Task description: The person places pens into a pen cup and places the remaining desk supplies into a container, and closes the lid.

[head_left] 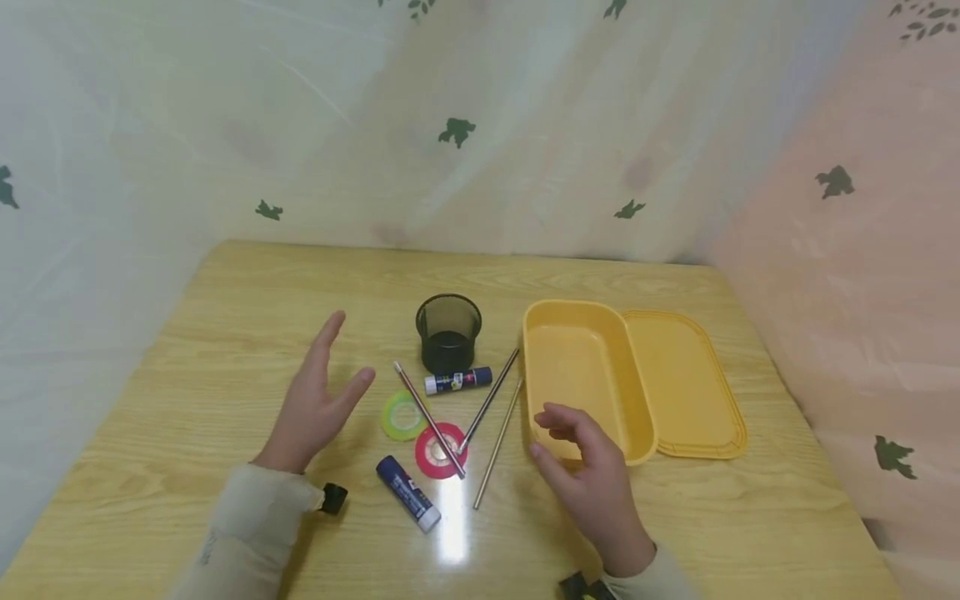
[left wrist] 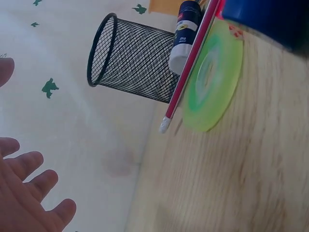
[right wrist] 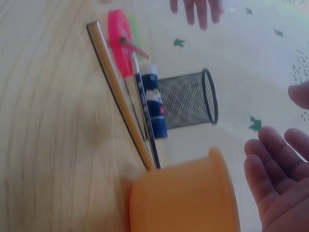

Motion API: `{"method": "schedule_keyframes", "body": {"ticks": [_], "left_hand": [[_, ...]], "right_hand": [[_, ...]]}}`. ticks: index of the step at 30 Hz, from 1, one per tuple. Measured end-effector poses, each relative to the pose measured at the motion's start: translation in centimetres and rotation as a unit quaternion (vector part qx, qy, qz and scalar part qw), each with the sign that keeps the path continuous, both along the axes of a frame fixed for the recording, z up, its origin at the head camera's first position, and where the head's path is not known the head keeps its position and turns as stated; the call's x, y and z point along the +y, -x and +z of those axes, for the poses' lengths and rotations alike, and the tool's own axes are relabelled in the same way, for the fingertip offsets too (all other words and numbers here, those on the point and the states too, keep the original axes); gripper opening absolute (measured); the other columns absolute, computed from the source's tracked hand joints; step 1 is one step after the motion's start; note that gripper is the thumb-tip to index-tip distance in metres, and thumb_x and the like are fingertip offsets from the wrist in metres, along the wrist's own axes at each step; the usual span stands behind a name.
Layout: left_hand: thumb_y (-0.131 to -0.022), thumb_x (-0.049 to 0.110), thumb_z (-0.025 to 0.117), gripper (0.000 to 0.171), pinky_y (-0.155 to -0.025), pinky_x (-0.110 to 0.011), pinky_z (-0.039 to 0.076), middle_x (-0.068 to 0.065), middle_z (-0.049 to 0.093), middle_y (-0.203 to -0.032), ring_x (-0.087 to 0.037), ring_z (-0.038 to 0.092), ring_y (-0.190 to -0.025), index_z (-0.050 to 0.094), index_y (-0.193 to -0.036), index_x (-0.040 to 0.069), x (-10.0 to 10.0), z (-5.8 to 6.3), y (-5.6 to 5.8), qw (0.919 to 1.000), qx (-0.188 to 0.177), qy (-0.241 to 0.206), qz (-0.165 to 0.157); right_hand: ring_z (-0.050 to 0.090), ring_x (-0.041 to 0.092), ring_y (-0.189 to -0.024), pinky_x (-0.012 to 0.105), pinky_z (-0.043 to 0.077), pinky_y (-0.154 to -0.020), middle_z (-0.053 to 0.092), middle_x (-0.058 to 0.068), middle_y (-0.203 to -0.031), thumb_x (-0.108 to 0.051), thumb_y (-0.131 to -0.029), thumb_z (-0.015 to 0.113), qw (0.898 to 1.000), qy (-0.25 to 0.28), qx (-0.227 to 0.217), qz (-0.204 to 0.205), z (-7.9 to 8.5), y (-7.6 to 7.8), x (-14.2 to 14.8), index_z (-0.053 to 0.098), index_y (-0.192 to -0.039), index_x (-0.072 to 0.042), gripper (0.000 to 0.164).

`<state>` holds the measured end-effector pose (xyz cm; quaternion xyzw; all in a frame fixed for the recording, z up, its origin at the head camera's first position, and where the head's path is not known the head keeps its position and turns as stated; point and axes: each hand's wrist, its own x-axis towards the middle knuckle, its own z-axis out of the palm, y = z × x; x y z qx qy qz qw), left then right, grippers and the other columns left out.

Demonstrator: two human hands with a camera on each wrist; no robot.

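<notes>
My left hand (head_left: 318,412) hovers over the table left of the scattered stationery, thumb apart from straight fingers, holding nothing. Above the near left corner of a yellow plastic box (head_left: 585,367) is my right hand (head_left: 592,479), fingers loosely bent and holding nothing. Between the hands lie a green tape roll (head_left: 392,423), a pink tape roll (head_left: 425,456) and two glue sticks, one near (head_left: 405,492) and one far (head_left: 459,380). A reddish pencil (head_left: 420,404) crosses the pink roll. A dark pencil (head_left: 491,396) and a gold pencil (head_left: 497,454) lie to its right.
A black mesh pen holder (head_left: 448,333) stands upright behind the far glue stick. The box's yellow lid (head_left: 686,383) lies flat against its right side. Pale sheeting with green leaf and bird shapes (head_left: 457,132) hangs behind the wooden table (head_left: 225,350).
</notes>
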<state>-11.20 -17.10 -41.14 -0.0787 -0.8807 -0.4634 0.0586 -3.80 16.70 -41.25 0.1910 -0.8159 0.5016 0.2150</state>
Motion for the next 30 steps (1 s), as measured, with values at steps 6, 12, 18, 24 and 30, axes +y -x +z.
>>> {"method": "schedule_keyframes", "body": {"ticks": [6, 12, 18, 24, 30], "left_hand": [[-0.100, 0.041, 0.060, 0.080, -0.116, -0.066, 0.018, 0.002, 0.014, -0.168, -0.033, 0.017, -0.152, 0.011, -0.162, 0.031, 0.9, -0.5, 0.6, 0.9999, -0.001, -0.011, -0.010], [-0.100, 0.039, 0.061, 0.079, -0.116, -0.066, 0.019, 0.004, 0.016, -0.167, -0.031, 0.019, -0.152, 0.012, -0.161, 0.036, 1.9, -0.5, 1.1, 0.9995, -0.010, -0.025, -0.014], [-0.099, 0.041, 0.061, 0.079, -0.116, -0.065, 0.019, 0.000, 0.018, -0.167, -0.032, 0.019, -0.152, 0.013, -0.162, 0.030, 2.5, -0.2, 1.4, 0.9993, -0.001, -0.030, -0.021], [-0.099, 0.044, 0.061, 0.079, -0.117, -0.065, 0.019, 0.000, 0.019, -0.167, -0.030, 0.019, -0.152, 0.015, -0.162, 0.028, 2.8, 0.0, 1.6, 0.9992, -0.005, -0.036, -0.020], [-0.099, 0.046, 0.060, 0.078, -0.116, -0.066, 0.020, 0.001, 0.019, -0.166, -0.031, 0.020, -0.151, 0.015, -0.161, 0.032, 3.1, -0.3, 2.0, 0.9988, -0.013, -0.040, -0.025]], "right_hand": [[0.069, 0.024, -0.096, 0.026, 0.057, -0.086, 0.072, 0.009, -0.107, 0.010, -0.079, 0.076, 0.999, 0.019, -0.026, 0.000, 0.4, -0.1, -1.1, 0.064, -0.120, -0.001, 0.044], [0.070, 0.024, -0.096, 0.029, 0.057, -0.087, 0.072, 0.006, -0.107, 0.006, -0.081, 0.077, 0.998, 0.021, -0.059, -0.004, 0.5, -0.3, -2.0, 0.065, -0.120, -0.003, 0.042], [0.070, 0.022, -0.096, 0.030, 0.058, -0.087, 0.072, 0.008, -0.105, 0.005, -0.081, 0.078, 0.996, 0.030, -0.088, -0.001, 0.3, -0.4, -2.7, 0.065, -0.118, -0.003, 0.041], [0.070, 0.022, -0.096, 0.032, 0.058, -0.086, 0.073, 0.007, -0.105, 0.004, -0.081, 0.079, 0.996, 0.020, -0.091, 0.014, 0.1, -0.4, -3.4, 0.069, -0.114, -0.002, 0.034], [0.069, 0.017, -0.097, 0.033, 0.058, -0.086, 0.072, 0.003, -0.106, -0.001, -0.082, 0.079, 0.995, 0.000, -0.097, 0.021, 0.0, -0.4, -4.0, 0.070, -0.111, -0.005, 0.030]]}}
